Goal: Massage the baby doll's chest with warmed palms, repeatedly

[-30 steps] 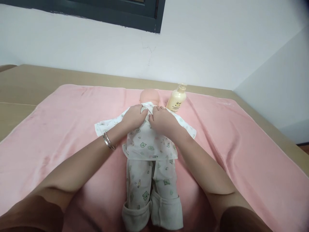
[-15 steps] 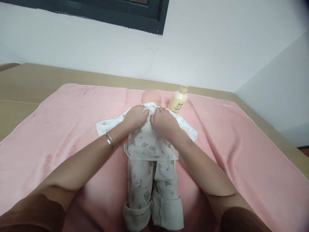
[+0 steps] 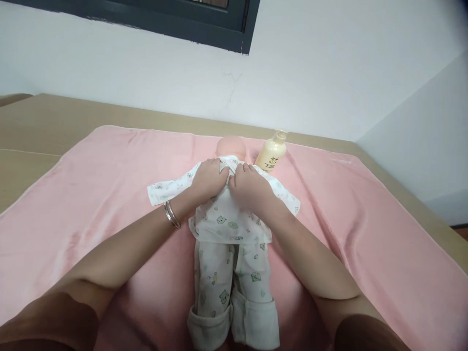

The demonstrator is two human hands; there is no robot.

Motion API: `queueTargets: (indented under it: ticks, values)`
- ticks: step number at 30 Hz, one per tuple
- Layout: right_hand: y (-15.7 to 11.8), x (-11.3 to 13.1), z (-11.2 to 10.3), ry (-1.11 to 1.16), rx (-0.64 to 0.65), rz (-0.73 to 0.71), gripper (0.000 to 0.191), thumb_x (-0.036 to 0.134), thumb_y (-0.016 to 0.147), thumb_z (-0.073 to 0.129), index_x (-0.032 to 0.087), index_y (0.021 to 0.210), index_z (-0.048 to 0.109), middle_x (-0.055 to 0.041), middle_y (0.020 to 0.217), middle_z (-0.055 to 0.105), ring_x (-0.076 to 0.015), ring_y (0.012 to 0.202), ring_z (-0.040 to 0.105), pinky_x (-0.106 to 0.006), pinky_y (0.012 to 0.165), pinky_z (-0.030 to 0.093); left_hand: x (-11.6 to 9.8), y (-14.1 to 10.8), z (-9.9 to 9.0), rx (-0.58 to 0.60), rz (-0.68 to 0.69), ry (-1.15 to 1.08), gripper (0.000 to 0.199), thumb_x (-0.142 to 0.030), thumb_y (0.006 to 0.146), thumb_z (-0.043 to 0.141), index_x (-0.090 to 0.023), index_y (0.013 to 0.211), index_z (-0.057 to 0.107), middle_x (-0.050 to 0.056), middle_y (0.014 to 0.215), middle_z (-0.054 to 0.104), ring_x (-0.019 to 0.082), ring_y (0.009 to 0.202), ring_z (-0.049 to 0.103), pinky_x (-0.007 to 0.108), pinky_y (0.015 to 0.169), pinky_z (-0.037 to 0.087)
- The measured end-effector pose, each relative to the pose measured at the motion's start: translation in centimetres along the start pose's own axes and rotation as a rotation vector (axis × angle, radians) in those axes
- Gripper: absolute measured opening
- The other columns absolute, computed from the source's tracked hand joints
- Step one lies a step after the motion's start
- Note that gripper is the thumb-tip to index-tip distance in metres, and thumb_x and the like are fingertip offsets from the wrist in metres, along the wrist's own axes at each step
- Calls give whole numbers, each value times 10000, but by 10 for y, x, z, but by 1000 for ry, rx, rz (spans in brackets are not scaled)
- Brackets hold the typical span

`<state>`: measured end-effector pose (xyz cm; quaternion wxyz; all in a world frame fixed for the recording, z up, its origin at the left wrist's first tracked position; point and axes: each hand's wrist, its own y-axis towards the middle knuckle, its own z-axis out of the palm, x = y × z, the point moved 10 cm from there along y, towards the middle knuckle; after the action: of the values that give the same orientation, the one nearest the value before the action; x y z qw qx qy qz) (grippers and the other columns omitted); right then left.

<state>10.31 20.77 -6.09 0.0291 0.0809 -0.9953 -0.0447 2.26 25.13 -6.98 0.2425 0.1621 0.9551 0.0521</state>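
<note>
A bald baby doll (image 3: 231,145) lies on its back, its head away from me. It wears a white shirt (image 3: 234,229) printed with small green animals, and matching trousers (image 3: 215,273) with thick rolled cuffs. Both hands rest on the chest close to the neckline. My left hand (image 3: 210,178), with bangles at the wrist, has its fingers closed on the shirt front. Just beside it, my right hand (image 3: 252,187) curls its fingers on the same cloth, thumb side toward the left. The cloth bunches between them, and the fingertips are partly hidden.
A pale yellow pump bottle (image 3: 270,153) stands to the right of the doll's head. Beneath everything is a pink blanket (image 3: 120,165) with folds on the right, spread over a wooden table (image 3: 73,114). Behind are a white wall (image 3: 292,73) and a dark window frame (image 3: 204,29).
The whole view has shifted very slightly. Both hands stay at the shirt's neckline, with the left hand's fingers a touch nearer the middle.
</note>
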Motion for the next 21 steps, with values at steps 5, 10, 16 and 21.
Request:
queueTargets:
  ticks: [5,10,16,21]
  values:
    - [13,-16,5,164,45,45,468,299,1005,286,21,1246,576,-242,1323,604,-326,1273,532,-410,1079,394,-1,-3,1,-121,34,32,286,-264,940,376,-132,1055,603,154,1112,676,281,1048,595,416,963,459]
    - [25,-33,13,234,38,125,583,400,1011,268,-8,1356,502,-263,1487,471,-353,1431,380,-445,1166,295,-2,-5,4,-148,83,44,312,-254,960,345,-126,1057,611,156,1131,663,292,1105,565,439,1028,431]
    - [24,-29,14,233,39,99,568,381,1009,261,-15,1327,515,-269,1436,511,-364,1381,427,-454,1151,302,-9,-6,5,-144,137,99,321,-228,969,334,-114,1083,611,152,1131,664,285,1094,577,432,1035,430]
    - [24,-30,8,248,89,47,501,396,1016,276,56,1276,539,-231,1385,563,-335,1268,524,-419,1026,404,-29,-21,3,-164,237,219,317,-180,959,320,-100,1032,618,185,1089,659,308,1073,586,446,1003,439]
